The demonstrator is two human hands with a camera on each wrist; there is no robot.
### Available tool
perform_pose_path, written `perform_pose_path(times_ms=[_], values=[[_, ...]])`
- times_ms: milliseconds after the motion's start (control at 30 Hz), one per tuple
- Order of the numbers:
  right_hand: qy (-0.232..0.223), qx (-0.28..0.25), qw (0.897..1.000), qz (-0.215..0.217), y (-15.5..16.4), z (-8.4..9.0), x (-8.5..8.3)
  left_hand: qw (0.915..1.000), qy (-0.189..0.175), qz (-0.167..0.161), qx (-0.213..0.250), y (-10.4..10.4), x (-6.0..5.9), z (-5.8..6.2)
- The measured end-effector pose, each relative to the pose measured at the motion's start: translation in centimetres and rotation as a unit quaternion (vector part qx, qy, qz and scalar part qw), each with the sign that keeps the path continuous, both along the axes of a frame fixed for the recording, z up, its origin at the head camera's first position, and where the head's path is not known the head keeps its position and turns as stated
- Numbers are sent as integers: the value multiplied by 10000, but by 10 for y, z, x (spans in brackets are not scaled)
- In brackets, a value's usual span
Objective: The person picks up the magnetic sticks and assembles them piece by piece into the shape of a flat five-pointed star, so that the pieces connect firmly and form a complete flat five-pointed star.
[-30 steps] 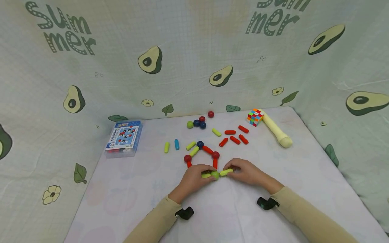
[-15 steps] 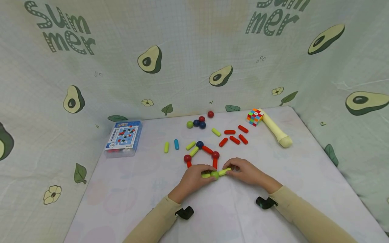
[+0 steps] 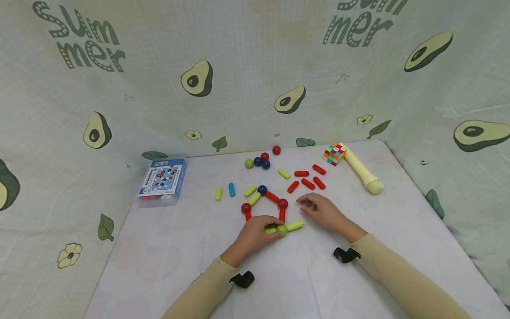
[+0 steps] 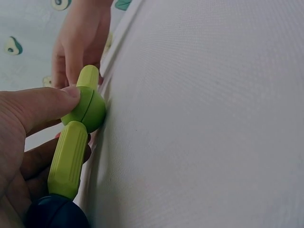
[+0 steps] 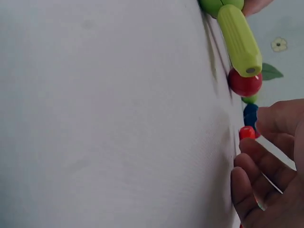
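My left hand pinches a green ball between thumb and fingers. A yellow-green rod sticks out of that ball to the right, its far end free. Another yellow-green rod, under the left palm, joins the ball to a dark blue ball. Red rods and two red balls run up from here to a blue ball at the top, forming a ring partly hidden by the left hand. To the right, my right hand is apart from the ring, fingers loosely bent around nothing.
Several loose red rods lie beyond the right hand. Farther back sit several loose balls. A blue rod lies left of the ring, a boxed kit farther left. At back right are a puzzle cube and a pale yellow cylinder.
The right hand brought its yellow-green rod up to the green ball, let go, and drew back up and to the right. The rod stays on the ball; the left hand keeps its place.
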State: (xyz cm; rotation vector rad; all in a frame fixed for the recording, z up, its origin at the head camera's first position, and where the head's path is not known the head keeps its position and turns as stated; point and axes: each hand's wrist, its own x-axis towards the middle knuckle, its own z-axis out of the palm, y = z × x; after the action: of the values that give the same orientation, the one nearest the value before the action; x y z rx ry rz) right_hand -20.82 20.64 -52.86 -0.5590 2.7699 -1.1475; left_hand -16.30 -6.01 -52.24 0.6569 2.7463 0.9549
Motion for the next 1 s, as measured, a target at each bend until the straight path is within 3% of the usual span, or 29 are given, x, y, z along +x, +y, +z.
perform_pose_path(times_ms=[333,633,1000], values=[[201,520,9965,-628,-4,-3,-30,10000,39,-33,20,0,1,0],[236,908,9951,-308,-11,1,-43,9999,100,-55,69,0,1,-2],[146,1046,9940,-284,-17,1,-43,9999,68,-25,73,0,1,-2]])
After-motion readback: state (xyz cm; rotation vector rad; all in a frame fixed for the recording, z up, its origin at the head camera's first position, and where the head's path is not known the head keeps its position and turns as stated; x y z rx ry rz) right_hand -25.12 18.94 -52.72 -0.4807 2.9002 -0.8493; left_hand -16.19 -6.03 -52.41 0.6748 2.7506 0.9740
